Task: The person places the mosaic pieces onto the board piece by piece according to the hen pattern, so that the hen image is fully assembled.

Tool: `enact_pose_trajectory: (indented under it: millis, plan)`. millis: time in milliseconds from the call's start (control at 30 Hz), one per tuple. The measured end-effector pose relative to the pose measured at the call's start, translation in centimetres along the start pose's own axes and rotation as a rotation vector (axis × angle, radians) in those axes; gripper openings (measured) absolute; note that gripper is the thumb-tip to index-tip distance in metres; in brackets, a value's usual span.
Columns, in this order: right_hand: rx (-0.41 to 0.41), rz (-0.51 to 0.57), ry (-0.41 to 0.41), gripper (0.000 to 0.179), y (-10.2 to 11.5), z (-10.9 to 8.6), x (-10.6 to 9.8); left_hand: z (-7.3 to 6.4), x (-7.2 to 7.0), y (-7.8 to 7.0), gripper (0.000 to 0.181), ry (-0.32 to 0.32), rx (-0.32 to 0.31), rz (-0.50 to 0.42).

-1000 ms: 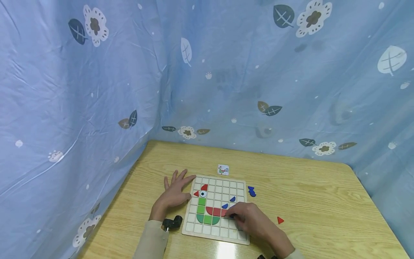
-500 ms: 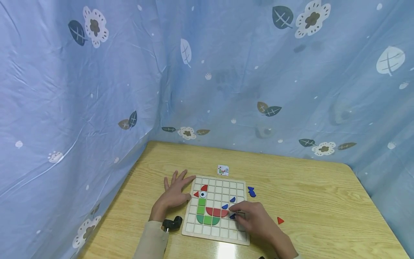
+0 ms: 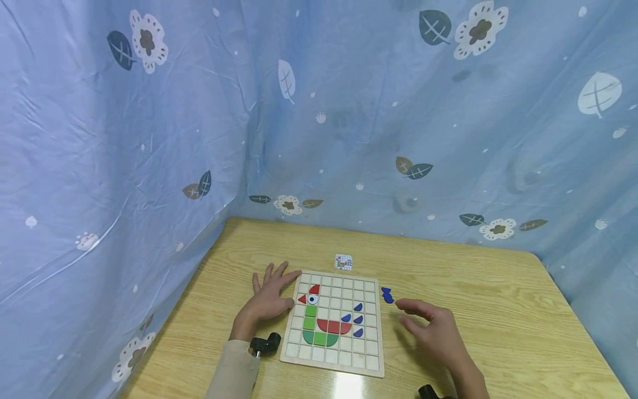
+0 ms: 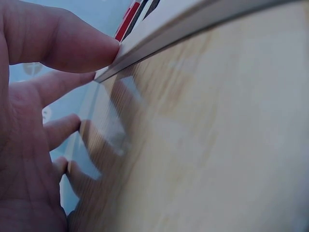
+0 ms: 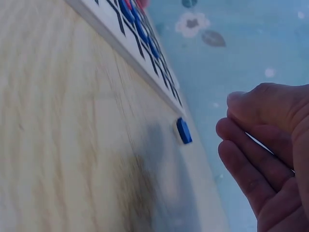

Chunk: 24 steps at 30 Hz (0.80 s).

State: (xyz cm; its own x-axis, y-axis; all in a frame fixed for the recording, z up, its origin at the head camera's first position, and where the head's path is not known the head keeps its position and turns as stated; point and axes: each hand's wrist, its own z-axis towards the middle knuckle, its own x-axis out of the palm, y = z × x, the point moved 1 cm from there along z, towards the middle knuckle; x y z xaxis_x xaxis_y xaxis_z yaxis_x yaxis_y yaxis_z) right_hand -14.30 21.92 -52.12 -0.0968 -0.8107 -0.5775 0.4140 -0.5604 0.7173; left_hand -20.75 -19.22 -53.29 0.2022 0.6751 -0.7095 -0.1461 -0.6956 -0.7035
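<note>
A square wooden grid board (image 3: 331, 366) bears a bird-like pattern of red, green and blue pieces and a round eye piece (image 3: 312, 299). Along its left edge, my left hand (image 3: 269, 299) touches the board with thumb and index finger, the other fingers spread. In the left wrist view the thumb (image 4: 91, 48) meets the board's side. Right of the board, my right hand (image 3: 433, 327) hovers over the table with nothing showing between its bent fingers. Its fingertips are close to the loose blue pieces (image 3: 387, 296). One blue piece (image 5: 183, 130) shows in the right wrist view.
A small pattern card (image 3: 343, 262) lies behind the board. The wooden table (image 3: 498, 310) stretches right. Blue printed curtains (image 3: 349, 111) hang behind and at the sides.
My right hand has let go of a blue half-round piece on the board and moved right, off the board. It now covers the red triangle's former spot. The left hand has stayed put.
</note>
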Motion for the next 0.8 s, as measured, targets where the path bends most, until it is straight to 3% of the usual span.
enact_pose_trajectory:
  millis: [167,400,800]
  plan:
    - [0.040,0.018,0.006,0.031,-1.1,0.5,0.0,0.0,0.0,0.0,0.082,0.003,0.001,0.000]
    - [0.196,0.028,0.081,0.034,-1.9,2.1,0.8,0.1,0.0,0.1,0.082,0.004,-0.002,0.001]
    - [0.176,-0.066,0.122,0.028,-1.9,3.9,1.8,0.1,0.1,0.0,0.083,0.000,-0.002,-0.001]
